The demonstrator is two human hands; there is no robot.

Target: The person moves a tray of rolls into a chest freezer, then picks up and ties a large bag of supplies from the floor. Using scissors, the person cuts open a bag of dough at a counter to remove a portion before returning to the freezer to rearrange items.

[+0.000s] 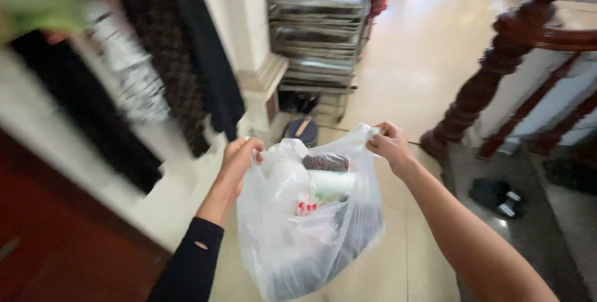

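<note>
A translucent white plastic bag point(311, 240) hangs in front of me, stuffed with rubbish: a white cup, crumpled wrappers and dark items. My left hand point(239, 162), in a black sleeve, grips the bag's left rim. My right hand point(390, 145) pinches the right handle, bare-armed. The two hands hold the bag's mouth stretched wide apart above the pale tiled floor.
Dark clothes point(186, 59) hang along the left wall. A metal shelf rack point(318, 25) stands ahead beside a white pillar base point(261, 93). A dark red wooden stair post point(497, 65) rises at right. Black sandals point(497, 196) lie on the grey step.
</note>
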